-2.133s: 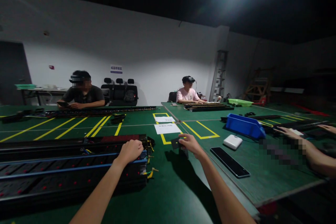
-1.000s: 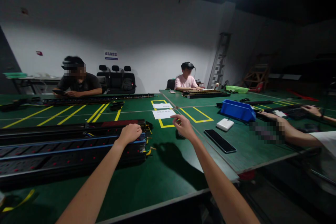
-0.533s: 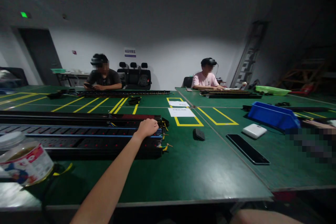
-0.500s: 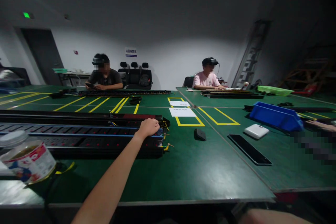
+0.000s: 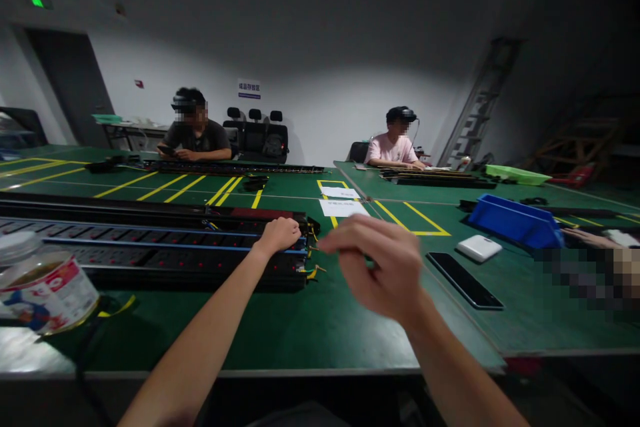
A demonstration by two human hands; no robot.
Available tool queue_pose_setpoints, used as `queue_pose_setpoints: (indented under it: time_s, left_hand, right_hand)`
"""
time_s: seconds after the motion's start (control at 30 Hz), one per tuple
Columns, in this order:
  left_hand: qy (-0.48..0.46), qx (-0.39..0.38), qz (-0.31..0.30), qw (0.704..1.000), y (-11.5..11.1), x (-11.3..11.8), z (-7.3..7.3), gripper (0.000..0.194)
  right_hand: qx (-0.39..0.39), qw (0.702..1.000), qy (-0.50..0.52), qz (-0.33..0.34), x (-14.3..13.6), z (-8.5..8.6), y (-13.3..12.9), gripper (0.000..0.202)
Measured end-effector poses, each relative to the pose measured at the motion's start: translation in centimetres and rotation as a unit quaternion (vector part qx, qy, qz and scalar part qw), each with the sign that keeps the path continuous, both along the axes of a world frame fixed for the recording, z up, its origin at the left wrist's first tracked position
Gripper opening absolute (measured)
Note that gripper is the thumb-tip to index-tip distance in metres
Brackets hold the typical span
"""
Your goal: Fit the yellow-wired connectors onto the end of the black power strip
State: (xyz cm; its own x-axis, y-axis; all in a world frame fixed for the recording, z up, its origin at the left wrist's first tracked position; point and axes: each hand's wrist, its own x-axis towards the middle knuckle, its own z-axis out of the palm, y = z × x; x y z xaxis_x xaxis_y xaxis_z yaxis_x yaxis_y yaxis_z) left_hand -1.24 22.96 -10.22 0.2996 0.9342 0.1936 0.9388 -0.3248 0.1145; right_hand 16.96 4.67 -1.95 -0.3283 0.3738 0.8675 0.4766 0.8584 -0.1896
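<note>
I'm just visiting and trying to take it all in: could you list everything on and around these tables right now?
Power strips: a stack, black with red switches and blue rails, left on the green table.
Jar: one, white lid, red label, near left corner.
Paper sheets: two, white, in a yellow-taped box.
Smartphone: one, black, flat, right of centre.
Power bank: one, white, behind the smartphone.
Bin: one, blue, far right.
Tray: one, light green, back right.
People: two seated across, a third's arm at right.
Left hand: fisted on the stack's end.
Right hand: raised, blurred, fingers pinched.
</note>
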Motion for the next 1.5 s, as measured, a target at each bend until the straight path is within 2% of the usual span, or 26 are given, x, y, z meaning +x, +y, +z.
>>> queue_pose_setpoints:
  time_s: [0.07, 0.13, 0.2, 0.27, 0.37, 0.47, 0.6, 0.73, 0.87, 0.93, 1.0, 1.07, 1.17, 1.23, 1.3, 1.43, 1.5]
  left_hand:
    - [-0.005, -0.003, 0.004, 1.000, 0.0, 0.0, 0.0, 0.031]
    - [-0.007, -0.001, 0.000, 1.000, 0.0, -0.1, 0.0, 0.031]
    - [-0.007, 0.001, -0.005, 1.000, 0.0, -0.1, 0.0, 0.031]
    - [-0.006, 0.004, -0.007, 1.000, 0.0, -0.2, -0.1, 0.032]
    - [0.002, 0.008, -0.008, 1.000, 0.1, -0.2, -0.2, 0.034]
    - [0.008, 0.012, -0.013, 1.000, 0.2, -0.2, -0.2, 0.035]
    - [0.010, 0.013, -0.012, 1.000, 0.4, -0.3, -0.2, 0.034]
    - [0.007, 0.013, -0.018, 1.000, 0.5, -0.4, -0.2, 0.035]
    - [0.002, 0.012, -0.022, 1.000, 0.5, -0.4, 0.0, 0.035]
    - [0.003, 0.012, -0.025, 1.000, 0.5, -0.4, 0.0, 0.034]
    - [0.003, 0.013, -0.025, 1.000, 0.6, -0.5, 0.1, 0.034]
    - [0.001, 0.012, -0.025, 1.000, 0.6, -0.5, 0.1, 0.034]
    - [0.001, 0.014, -0.027, 1.000, 0.6, -0.6, 0.0, 0.033]
    - [0.003, 0.013, -0.026, 1.000, 0.6, -0.6, 0.0, 0.034]
    - [0.006, 0.013, -0.024, 1.000, 0.5, -0.6, 0.0, 0.034]
    - [0.014, 0.016, -0.021, 1.000, 0.4, -0.5, 0.1, 0.035]
    - [0.017, 0.014, -0.018, 1.000, 0.4, -0.5, 0.1, 0.035]
  right_hand:
    - [-0.067, 0.997, 0.008, -0.046, 0.1, -0.7, 6.2, 0.026]
    - [-0.129, 0.988, -0.012, -0.088, 0.4, -2.8, 11.1, 0.029]
    - [-0.197, 0.968, -0.061, -0.142, 0.7, -5.5, 14.1, 0.035]
    - [-0.246, 0.947, -0.136, -0.155, 0.7, -8.1, 15.4, 0.038]
    - [-0.265, 0.928, -0.214, -0.154, 0.3, -10.3, 15.7, 0.040]
    - [-0.260, 0.925, -0.229, -0.158, -0.2, -10.9, 16.0, 0.038]
    - [-0.261, 0.926, -0.191, -0.196, 0.0, -11.0, 16.8, 0.030]
    - [-0.304, 0.911, -0.136, -0.242, 1.6, -11.2, 17.2, 0.021]
    - [-0.369, 0.898, -0.085, -0.224, 3.6, -11.2, 17.6, 0.044]
    - [-0.432, 0.881, -0.055, -0.183, 4.5, -11.0, 17.8, 0.048]
    - [-0.513, 0.849, -0.003, -0.129, 5.4, -10.7, 17.9, 0.048]
    - [-0.559, 0.820, 0.078, -0.092, 6.5, -10.3, 17.9, 0.048]
    - [-0.541, 0.807, 0.194, -0.137, 8.7, -9.5, 17.7, 0.045]
    - [-0.529, 0.792, 0.228, -0.202, 10.5, -9.2, 17.6, 0.043]
    - [-0.538, 0.771, 0.240, -0.240, 12.4, -9.2, 17.6, 0.039]
    - [-0.595, 0.728, 0.287, -0.182, 15.3, -10.1, 17.7, 0.016]
    - [-0.613, 0.711, 0.295, -0.178, 16.4, -10.8, 17.7, 0.010]
